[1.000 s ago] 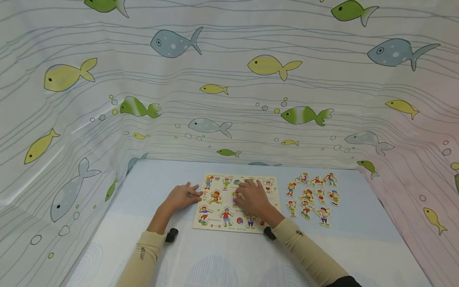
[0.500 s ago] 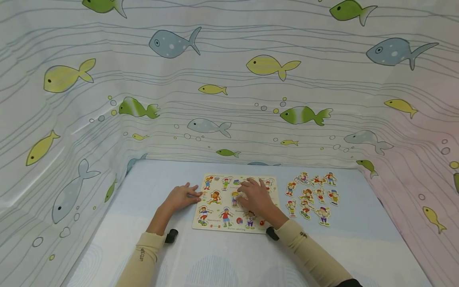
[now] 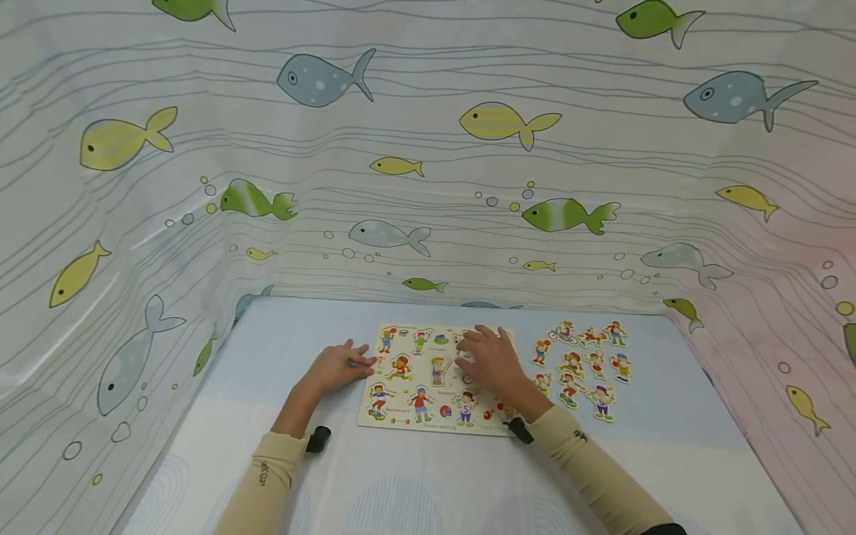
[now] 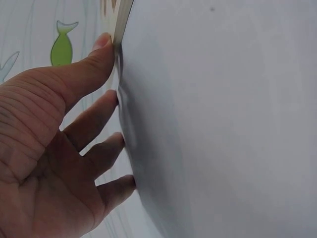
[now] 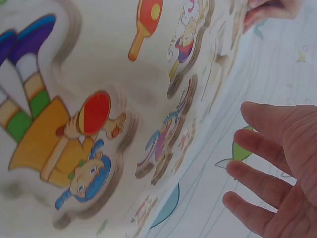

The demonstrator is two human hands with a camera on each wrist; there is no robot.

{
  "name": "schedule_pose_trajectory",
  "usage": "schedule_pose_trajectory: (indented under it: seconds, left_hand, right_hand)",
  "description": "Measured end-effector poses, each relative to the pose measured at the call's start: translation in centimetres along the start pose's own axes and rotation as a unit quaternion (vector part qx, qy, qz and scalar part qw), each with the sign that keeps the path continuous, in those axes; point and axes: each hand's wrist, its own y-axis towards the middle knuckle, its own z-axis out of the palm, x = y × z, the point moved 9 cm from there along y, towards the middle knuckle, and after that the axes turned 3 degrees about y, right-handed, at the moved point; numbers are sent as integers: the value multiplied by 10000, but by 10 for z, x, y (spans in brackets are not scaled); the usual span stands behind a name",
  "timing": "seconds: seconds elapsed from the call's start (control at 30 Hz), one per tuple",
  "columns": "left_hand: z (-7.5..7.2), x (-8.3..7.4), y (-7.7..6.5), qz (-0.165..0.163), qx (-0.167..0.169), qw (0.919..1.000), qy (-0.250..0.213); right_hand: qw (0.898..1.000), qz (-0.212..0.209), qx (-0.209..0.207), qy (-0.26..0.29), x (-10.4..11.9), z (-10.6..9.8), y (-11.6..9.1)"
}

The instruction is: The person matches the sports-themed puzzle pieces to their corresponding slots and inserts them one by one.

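A cream puzzle board (image 3: 421, 364) with sports pictures lies flat on the table. My left hand (image 3: 339, 369) rests at its left edge; in the left wrist view the thumb (image 4: 96, 62) touches the board's side and the other fingertips rest on the tabletop. A piece with a baseball player (image 3: 438, 371) sits in the middle of the board. Over the board's right part hovers my right hand (image 3: 493, 362), fingers spread and holding nothing. The right wrist view shows a recess with a table tennis player (image 5: 74, 144), apart from the fingers. My right hand hides some pictures on that side.
Several loose figure pieces lie right of the board, among them a cyclist (image 3: 565, 333) and a player in purple trousers (image 3: 603, 403). A fish-patterned curtain (image 3: 455, 200) stands behind the pale blue table (image 3: 301, 327) and along its sides.
My right hand has moved off the baseball player piece toward the right of the board, uncovering that piece. My left hand stays at the board's left edge.
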Motion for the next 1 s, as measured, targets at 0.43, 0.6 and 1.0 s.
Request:
schedule_pose_trajectory:
  seconds: [0.43,0.6,1.0]
  left_hand:
    - [-1,0,0,-17,22,10000,-51]
    - [0,1,0,31,4,10000,-46]
    - [2,3,0,47,-11,10000,-72]
  right_hand:
    - [9992,86,-268,278,-19,-12,-6]
    - [9990,131,-289,312,-26,-16,-8]
    - [9989,430,-210,8,-47,-26,-13]
